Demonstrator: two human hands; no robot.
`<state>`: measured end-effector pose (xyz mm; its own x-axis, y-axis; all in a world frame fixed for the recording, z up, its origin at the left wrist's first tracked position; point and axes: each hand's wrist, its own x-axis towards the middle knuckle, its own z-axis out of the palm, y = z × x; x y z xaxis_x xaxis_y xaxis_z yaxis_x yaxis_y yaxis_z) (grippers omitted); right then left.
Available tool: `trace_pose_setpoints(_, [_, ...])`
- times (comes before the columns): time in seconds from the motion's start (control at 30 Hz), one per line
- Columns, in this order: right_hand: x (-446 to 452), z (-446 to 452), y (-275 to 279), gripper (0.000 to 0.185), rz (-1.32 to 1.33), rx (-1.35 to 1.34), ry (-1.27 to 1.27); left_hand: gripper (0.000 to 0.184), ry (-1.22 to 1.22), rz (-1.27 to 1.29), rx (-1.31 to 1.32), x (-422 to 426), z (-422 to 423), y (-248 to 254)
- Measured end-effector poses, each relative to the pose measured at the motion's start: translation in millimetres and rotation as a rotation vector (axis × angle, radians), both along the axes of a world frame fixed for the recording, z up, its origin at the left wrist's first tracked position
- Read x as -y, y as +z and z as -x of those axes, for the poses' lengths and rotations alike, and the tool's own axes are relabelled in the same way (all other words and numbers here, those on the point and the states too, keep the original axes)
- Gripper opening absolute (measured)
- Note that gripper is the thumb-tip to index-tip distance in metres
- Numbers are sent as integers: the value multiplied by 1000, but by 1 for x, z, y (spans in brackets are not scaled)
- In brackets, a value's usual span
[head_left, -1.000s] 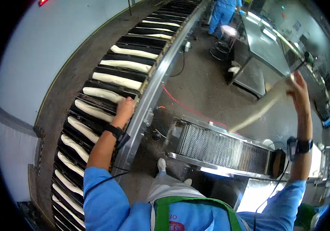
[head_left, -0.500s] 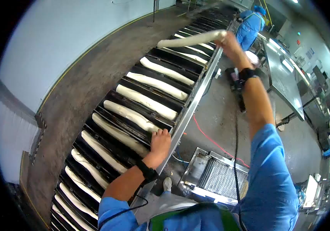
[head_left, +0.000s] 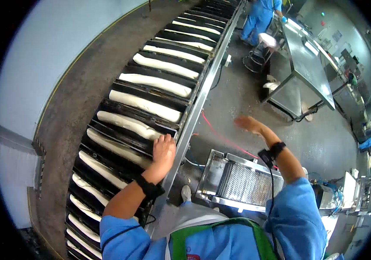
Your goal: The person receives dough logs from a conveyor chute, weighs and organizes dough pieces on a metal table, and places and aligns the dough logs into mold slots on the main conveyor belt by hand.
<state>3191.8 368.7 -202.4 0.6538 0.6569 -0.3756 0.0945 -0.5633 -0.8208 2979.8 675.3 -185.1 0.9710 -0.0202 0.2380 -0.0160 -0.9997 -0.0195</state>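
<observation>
Long pale dough strips (head_left: 144,106) lie crosswise in black trough-like moulds along a metal-edged line. My left hand (head_left: 164,151) rests at the near end of one dough strip (head_left: 127,125), its fingers bent and held together over that end; the fingertips' contact is partly hidden. Below it, another strip (head_left: 116,147) runs partly behind my wrist. My right hand (head_left: 250,124) hangs over the floor to the right of the line, fingers stretched out and slightly blurred, with nothing in it. A dough strip (head_left: 174,53) lies in a mould farther up the line.
The line's metal rail (head_left: 198,104) runs diagonally past my left side. A low metal unit with a ridged surface (head_left: 246,182) stands on the floor before me. A red hose (head_left: 220,134) crosses the floor. Ahead are a steel table (head_left: 309,65), a stool (head_left: 267,41) and a co-worker (head_left: 259,19).
My right hand has let go of the dough strip, which now appears laid in a mould, and has drawn back toward me. My left hand stays at the same strip's end. The view has shifted.
</observation>
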Motion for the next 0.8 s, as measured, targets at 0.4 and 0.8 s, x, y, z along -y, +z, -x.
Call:
trace_pose_setpoints(0.4, [180,196,-42,23,160,302,-345,9,-71,123,181,-9,-4,-27])
trace_pose_setpoints(0.8, [262,334,-68,22,394,513,-661,33,-30,-60,-266,-48,49,-24])
